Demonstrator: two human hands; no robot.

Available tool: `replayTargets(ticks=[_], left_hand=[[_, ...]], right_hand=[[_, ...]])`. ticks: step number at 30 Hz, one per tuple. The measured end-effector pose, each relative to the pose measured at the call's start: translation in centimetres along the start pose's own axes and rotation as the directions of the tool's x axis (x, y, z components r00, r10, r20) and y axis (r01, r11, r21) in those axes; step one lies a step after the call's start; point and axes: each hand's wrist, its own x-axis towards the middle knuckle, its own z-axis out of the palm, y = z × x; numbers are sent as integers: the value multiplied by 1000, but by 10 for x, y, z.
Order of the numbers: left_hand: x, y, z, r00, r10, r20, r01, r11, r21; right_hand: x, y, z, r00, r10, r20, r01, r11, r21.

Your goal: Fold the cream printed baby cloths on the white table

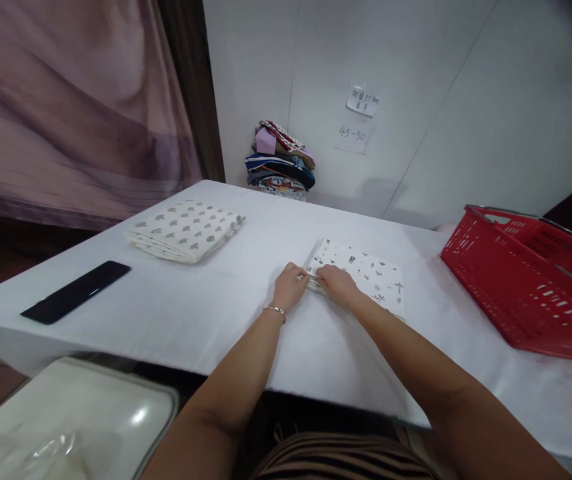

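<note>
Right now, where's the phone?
In the head view the phone lies flat near the table's left edge, in front of the folded patterned cloth and well left of both hands.

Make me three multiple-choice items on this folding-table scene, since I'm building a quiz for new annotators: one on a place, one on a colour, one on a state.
1. Where does the black flat object lie?
A. Near the table's left edge
B. Inside the basket
C. On the clothes pile

2. What colour is the basket?
A. Blue
B. Red
C. Green

3. How do the hands meet the patterned white cloth?
A. Both hang in the air, apart from it
B. Only one touches it
C. Both rest at its left edge

Answers:
1 A: it lies on the white table, left of the other folded cloth.
2 B: its slotted walls are plainly red.
3 C: the left hand and right hand sit together at that folded edge, fingers on the fabric.
</note>
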Motion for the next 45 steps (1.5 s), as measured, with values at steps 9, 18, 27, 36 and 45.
replayTargets(ticks=[9, 18, 27, 36, 45], left_hand=[[1, 1, 0, 998, -54, 23, 54, 999, 4], [4, 3, 3, 986, -156, 51, 162, 977, -142], [7, -5, 9, 981, -188, 39, 191, 938, -288], [6, 0, 7, 972, -233, 35, 235, 946, -225], [5, 3, 3, 979, -205, 24, 205, 960, -191]], right_hand=[[4, 3, 3, 994, 89, -62, -69, 962, 265], [6, 3, 6, 997, 65, -37, -50, 951, 304], [6, 0, 5, 993, 89, -77, -61, 951, 302], [-1, -13, -2, 999, -7, -35, 12, 992, 126], [0, -18, 2, 1000, 11, -26, -9, 997, 82]])
